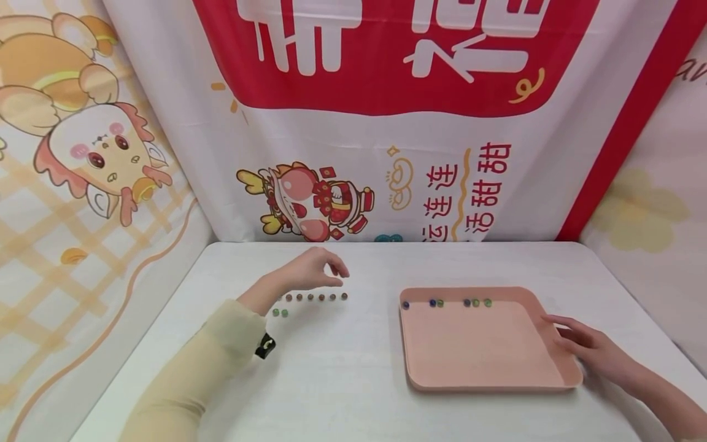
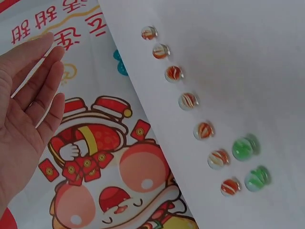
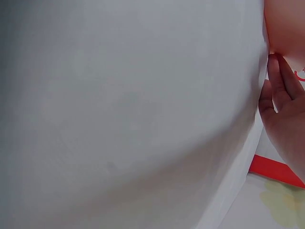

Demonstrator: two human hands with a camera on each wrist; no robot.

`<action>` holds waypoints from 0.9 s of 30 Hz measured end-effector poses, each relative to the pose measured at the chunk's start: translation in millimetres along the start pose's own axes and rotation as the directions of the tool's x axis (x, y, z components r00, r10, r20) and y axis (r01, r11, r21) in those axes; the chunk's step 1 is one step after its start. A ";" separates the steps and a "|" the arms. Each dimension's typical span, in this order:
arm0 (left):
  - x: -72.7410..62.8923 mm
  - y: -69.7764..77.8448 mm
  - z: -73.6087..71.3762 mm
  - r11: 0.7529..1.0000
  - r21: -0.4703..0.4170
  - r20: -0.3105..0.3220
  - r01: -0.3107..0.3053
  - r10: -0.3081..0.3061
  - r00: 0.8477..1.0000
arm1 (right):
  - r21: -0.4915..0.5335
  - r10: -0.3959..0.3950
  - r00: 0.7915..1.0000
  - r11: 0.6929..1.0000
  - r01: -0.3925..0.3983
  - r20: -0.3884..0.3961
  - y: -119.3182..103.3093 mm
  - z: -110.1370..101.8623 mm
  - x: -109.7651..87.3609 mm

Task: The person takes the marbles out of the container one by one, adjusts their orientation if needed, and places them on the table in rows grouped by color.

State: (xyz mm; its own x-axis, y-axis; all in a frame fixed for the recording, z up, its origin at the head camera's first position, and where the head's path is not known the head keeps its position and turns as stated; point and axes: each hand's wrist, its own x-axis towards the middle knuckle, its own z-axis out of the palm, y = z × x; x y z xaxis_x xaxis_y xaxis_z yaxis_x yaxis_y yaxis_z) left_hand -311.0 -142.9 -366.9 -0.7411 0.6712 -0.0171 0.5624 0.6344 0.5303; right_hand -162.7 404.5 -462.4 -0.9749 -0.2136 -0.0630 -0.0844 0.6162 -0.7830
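Over the far left of the table hovers my left hand, palm turned sideways, fingers loosely bent and nothing between them. Below it runs a row of clear marbles with orange swirls, also spread out in the left wrist view. Two green marbles lie beside that row. My right hand holds the right wall of a pink tray, thumb over the rim; in the right wrist view its fingertips meet the tray's outside. Along the tray's far side sit several blue and green marbles.
The white table ends at the back against a printed cloth with red and white patterns. Patterned cloth panels stand at left and right. White table surface lies between the orange marbles and the tray.
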 end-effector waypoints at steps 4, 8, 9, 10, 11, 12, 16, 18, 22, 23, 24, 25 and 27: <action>15.3 13.4 9.9 0.999 -0.013 0.045 -0.048 0.048 0.998 | 0.005 0.053 0.998 0.999 -0.054 0.020 0.0 0.8 0.3; 31.5 26.2 22.3 0.997 -0.008 0.089 -0.083 0.083 0.993 | -0.003 0.033 0.999 0.999 -0.033 0.017 1.7 1.9 -0.8; 35.6 29.3 25.5 0.996 -0.004 0.100 -0.084 0.084 0.991 | -0.009 0.032 0.999 0.999 -0.032 0.014 2.0 1.8 -1.0; 39.7 32.6 28.7 0.996 -0.006 0.110 -0.088 0.089 0.990 | -0.010 0.036 0.999 0.999 -0.036 0.014 1.7 1.8 -1.2; 43.6 36.0 31.3 0.996 -0.011 0.119 -0.092 0.092 0.989 | -0.012 0.038 0.999 0.999 -0.038 0.015 1.6 1.7 -1.0; 47.4 39.3 33.9 0.996 -0.014 0.127 -0.092 0.093 0.988 | -0.013 0.043 0.999 0.999 -0.043 0.016 1.2 1.6 -0.7; 60.6 52.6 42.8 0.995 -0.019 0.155 -0.102 0.104 0.982 | -0.024 0.019 1.000 1.000 -0.019 0.010 0.6 1.7 0.5; 66.9 57.6 47.1 0.994 -0.013 0.165 -0.112 0.113 0.980 | -0.029 -0.006 1.000 1.000 0.006 0.001 1.4 1.5 1.1; 78.9 67.0 54.3 0.986 0.006 0.172 -0.165 0.161 0.972 | -0.013 -0.035 0.999 0.999 0.035 -0.018 4.4 0.2 1.8; 81.9 69.2 56.0 0.984 0.013 0.172 -0.175 0.171 0.970 | -0.007 -0.041 0.999 0.999 0.041 -0.017 5.2 -0.2 1.9; 84.7 71.5 57.3 0.982 0.020 0.173 -0.190 0.184 0.968 | 0.001 -0.047 0.999 0.999 0.047 -0.018 5.9 -0.4 2.0; 87.7 73.7 58.7 0.979 0.027 0.173 -0.202 0.195 0.965 | 0.002 -0.051 0.999 0.999 0.051 -0.019 6.5 -0.5 1.9; 93.0 78.2 61.6 0.975 0.031 0.175 -0.219 0.211 0.962 | 0.005 -0.049 0.999 0.999 0.049 -0.017 6.6 -0.7 1.5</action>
State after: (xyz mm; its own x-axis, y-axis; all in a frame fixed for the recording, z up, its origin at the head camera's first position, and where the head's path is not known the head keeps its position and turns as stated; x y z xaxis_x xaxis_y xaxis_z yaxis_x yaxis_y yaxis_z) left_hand -313.3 -7.2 -379.3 -0.5300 0.8463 -0.0533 0.7222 0.4834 0.4948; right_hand -164.9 408.7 -467.2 -0.9730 -0.2303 -0.0142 -0.1308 0.6013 -0.7883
